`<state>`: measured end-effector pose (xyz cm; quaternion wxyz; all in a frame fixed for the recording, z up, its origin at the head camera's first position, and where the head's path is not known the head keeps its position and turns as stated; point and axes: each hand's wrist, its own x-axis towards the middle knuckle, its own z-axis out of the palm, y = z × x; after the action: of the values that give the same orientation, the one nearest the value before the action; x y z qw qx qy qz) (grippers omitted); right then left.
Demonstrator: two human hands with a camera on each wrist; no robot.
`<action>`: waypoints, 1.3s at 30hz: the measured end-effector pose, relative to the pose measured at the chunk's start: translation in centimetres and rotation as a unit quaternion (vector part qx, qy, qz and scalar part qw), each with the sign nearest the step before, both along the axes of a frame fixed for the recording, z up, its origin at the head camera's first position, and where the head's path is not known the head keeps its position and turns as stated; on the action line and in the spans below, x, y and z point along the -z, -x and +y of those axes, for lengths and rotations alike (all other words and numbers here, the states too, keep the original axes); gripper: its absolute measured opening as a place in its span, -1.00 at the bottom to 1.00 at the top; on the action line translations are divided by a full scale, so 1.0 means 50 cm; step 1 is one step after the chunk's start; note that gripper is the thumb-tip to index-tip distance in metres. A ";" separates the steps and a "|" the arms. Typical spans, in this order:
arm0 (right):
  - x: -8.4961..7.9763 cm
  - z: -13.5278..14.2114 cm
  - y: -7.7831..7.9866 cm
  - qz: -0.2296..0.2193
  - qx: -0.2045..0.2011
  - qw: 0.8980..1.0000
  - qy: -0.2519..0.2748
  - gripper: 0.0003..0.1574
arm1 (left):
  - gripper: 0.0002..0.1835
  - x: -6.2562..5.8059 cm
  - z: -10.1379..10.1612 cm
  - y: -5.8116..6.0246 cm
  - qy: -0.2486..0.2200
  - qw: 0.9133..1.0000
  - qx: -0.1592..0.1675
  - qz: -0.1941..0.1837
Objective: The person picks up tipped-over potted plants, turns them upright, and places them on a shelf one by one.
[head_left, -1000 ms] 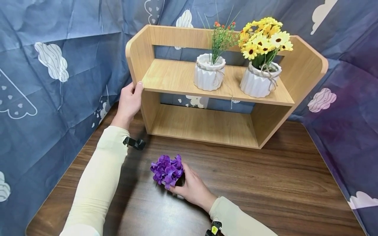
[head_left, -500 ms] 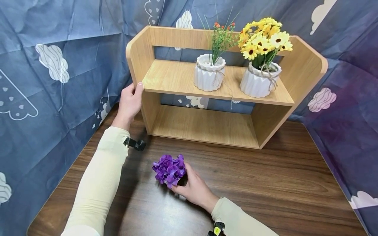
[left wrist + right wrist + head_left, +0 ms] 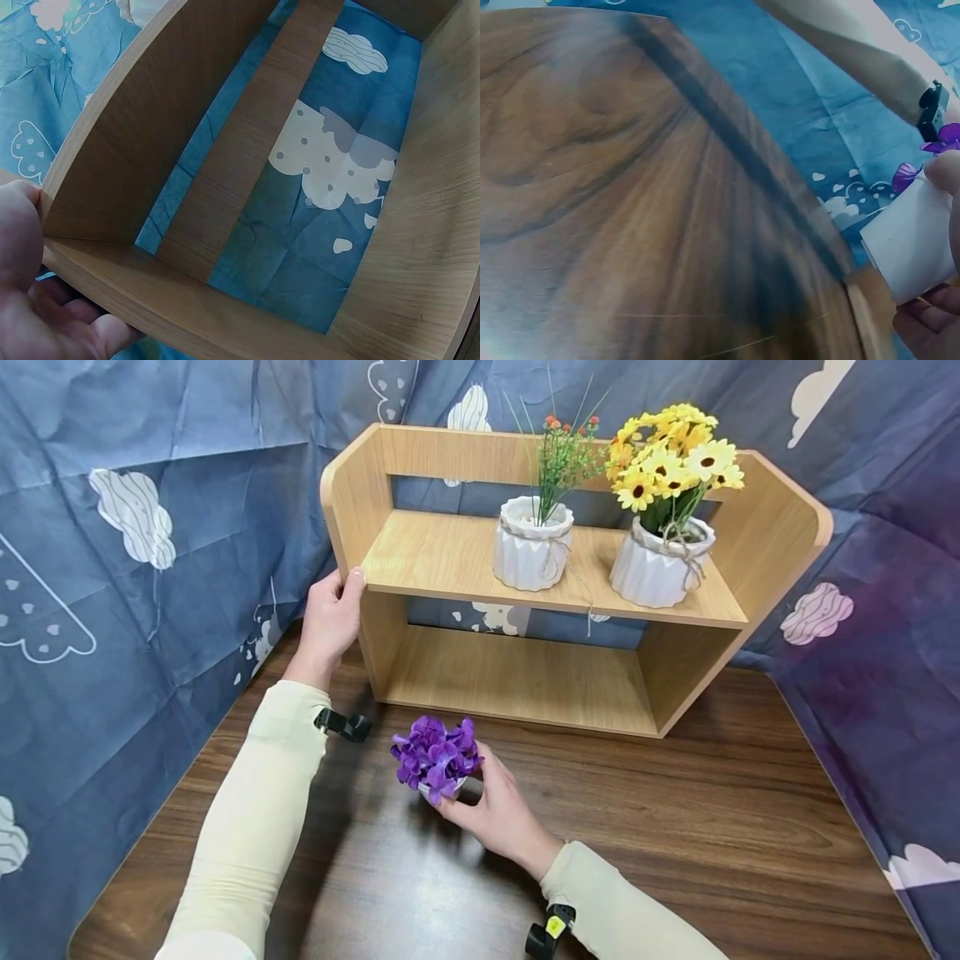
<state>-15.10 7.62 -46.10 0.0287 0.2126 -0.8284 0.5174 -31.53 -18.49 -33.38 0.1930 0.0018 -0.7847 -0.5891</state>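
Observation:
My right hand holds a small white pot of purple artificial flowers between thumb and fingers. Its shadow falls on the tabletop below, and the flowers hide most of the pot in the head view. In the right wrist view the pot is tilted and partly cut off by the frame. My left hand grips the left side panel of a two-tier wooden shelf, thumb on the front edge by the upper board. In the left wrist view the fingers curl round behind that panel.
On the upper board stand a white pot with red-tipped greenery and another with yellow daisies, both tied with twine. Beneath the shelf is a dark wooden table. Blue cloud-print curtain hangs close at the sides and back.
My right hand has moved the purple flower pot forward toward the shelf and slightly right, apparently raising it, and its white rim now shows. My left hand stays on the panel.

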 end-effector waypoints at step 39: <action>-0.316 -0.052 0.142 0.061 0.010 0.998 0.027 -0.16 | -0.53 -0.002 -0.006 0.002 0.000 1.000 0.000 0.017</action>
<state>-22.18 5.02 -30.30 0.0900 0.2342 -0.8132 0.5251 -31.61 -18.77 -33.30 0.2059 -0.0081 -0.7814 -0.5891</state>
